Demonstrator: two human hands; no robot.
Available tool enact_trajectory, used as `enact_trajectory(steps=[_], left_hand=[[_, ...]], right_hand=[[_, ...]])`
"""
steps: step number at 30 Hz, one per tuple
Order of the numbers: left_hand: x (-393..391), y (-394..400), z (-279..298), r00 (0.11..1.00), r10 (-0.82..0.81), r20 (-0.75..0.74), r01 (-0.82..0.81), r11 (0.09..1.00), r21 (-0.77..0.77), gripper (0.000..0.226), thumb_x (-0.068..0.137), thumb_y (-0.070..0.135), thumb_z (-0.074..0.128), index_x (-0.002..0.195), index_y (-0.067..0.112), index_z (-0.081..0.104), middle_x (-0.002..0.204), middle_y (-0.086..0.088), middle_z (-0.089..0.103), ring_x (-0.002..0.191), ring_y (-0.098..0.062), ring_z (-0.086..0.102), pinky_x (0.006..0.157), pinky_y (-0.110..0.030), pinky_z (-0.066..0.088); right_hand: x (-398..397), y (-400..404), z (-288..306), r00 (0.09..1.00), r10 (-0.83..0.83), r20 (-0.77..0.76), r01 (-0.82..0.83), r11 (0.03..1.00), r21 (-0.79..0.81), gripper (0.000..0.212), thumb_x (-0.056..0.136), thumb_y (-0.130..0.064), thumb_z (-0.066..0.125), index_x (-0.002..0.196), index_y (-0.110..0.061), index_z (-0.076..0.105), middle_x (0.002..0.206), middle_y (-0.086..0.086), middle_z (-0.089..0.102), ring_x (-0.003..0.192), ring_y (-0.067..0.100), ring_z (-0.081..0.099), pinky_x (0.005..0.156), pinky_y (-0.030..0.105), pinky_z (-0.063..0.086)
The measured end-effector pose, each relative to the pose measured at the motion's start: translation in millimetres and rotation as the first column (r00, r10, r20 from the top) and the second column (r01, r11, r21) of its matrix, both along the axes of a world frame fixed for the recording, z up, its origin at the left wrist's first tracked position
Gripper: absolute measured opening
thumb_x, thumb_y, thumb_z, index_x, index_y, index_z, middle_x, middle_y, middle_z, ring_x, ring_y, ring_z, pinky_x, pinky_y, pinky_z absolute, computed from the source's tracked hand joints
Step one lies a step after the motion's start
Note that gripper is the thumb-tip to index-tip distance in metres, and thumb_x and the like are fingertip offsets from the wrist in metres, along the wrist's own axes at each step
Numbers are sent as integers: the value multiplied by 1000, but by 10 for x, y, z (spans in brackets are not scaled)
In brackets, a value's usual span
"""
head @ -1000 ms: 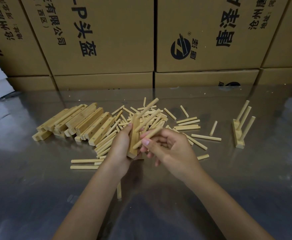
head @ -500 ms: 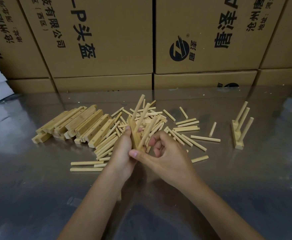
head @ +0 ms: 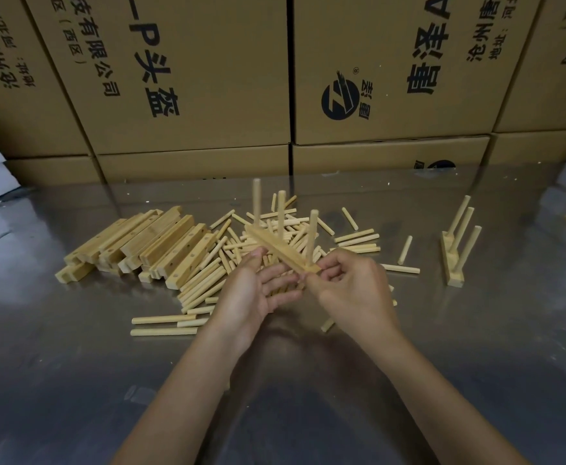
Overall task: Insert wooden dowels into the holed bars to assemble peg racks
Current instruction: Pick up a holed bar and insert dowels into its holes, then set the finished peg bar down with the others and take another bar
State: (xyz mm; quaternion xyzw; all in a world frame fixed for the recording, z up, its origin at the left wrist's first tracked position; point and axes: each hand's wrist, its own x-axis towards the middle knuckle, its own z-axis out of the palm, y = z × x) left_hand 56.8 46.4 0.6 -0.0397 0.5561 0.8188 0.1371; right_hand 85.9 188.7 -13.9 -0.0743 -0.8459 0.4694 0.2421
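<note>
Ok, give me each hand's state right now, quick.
Left hand: fingers loosely curled under the holed bar, supporting it.
Right hand: pinching the bar's near end.

Printed cardboard boxes (head: 191, 78) stacked behind a reflective metal table (head: 56, 364).

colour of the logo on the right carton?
Black, on the brown carton; logo shows in the head view.
</note>
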Motion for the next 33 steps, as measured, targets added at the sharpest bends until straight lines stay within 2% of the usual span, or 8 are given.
enact_trajectory(steps=[2, 4, 6, 10, 14, 19, 26, 33], left_hand=[[7, -3, 15, 999, -42, -8, 41, 998, -40, 41, 109, 30, 32, 148, 17, 37, 111, -16, 74, 102, -28, 71, 65, -35, 61], [12, -15, 20, 997, -79, -5, 78, 994, -72, 43, 108, 29, 37, 148, 15, 39, 110, -15, 74, 103, -30, 70, 63, -35, 60], [11, -27, 21, 996, -85, -5, 84, 993, -84, 40, 107, 28, 40, 144, 14, 44, 107, -15, 75, 100, -31, 71, 61, -34, 59], [6, -28, 6, 997, -81, -4, 80, 993, -92, 37, 105, 27, 42, 138, 12, 49, 104, -16, 75, 93, -29, 71, 59, -33, 59], [8, -36, -2, 996, -92, -1, 91, 990, -103, 36, 104, 28, 45, 136, 13, 51, 103, -14, 76, 87, -27, 72, 59, -34, 59], [-8, -41, -2, 996, -87, 9, 87, 991, -100, 35, 103, 27, 46, 135, 13, 52, 103, -15, 75, 80, -25, 71, 55, -33, 57], [-4, -31, 13, 995, -102, 10, 103, 989, -108, 34, 103, 27, 47, 133, 12, 52, 107, -18, 73, 78, -25, 69, 55, -33, 57], [-9, -36, 39, 996, -89, 0, 88, 991, -99, 29, 102, 30, 49, 123, 12, 56, 96, -14, 74, 72, -23, 68, 53, -32, 57]], right_hand=[[-50, 142, 13, 995, -99, 8, 99, 995, -8, 14, 72, -31, 78, 68, -23, 68, 58, -11, 63, 57, 2, 58, 49, 10, 37], [-98, 338, 22, 979, -201, 40, 202, 979, -18, 16, 74, -34, 80, 70, -23, 69, 62, -12, 65, 62, 2, 61, 49, 8, 35], [-131, 548, 21, 950, -302, 78, 304, 952, -24, 15, 75, -33, 80, 72, -24, 69, 66, -10, 67, 68, 9, 65, 53, 17, 40], [-140, 886, -30, 863, -500, 72, 499, 866, 33, 13, 78, -28, 75, 82, -15, 76, 82, 11, 73, 86, 36, 65, 70, 30, 44], [-105, 1083, -107, 778, -619, 108, 614, 785, 77, 18, 83, -26, 69, 88, -11, 76, 92, 25, 70, 93, 46, 63, 79, 41, 51], [-107, 1195, -177, 730, -662, 169, 646, 749, 144, 19, 83, -20, 64, 80, -3, 71, 87, 25, 67, 86, 45, 64, 74, 41, 51], [-120, 1187, -178, 705, -676, 215, 632, 736, 244, 25, 82, -24, 72, 86, 0, 70, 91, 25, 67, 89, 45, 64, 74, 42, 51], [-97, 1194, -123, 701, -663, 264, 610, 748, 260, 29, 78, -25, 75, 90, 1, 69, 95, 25, 67, 93, 45, 64, 75, 42, 51]])
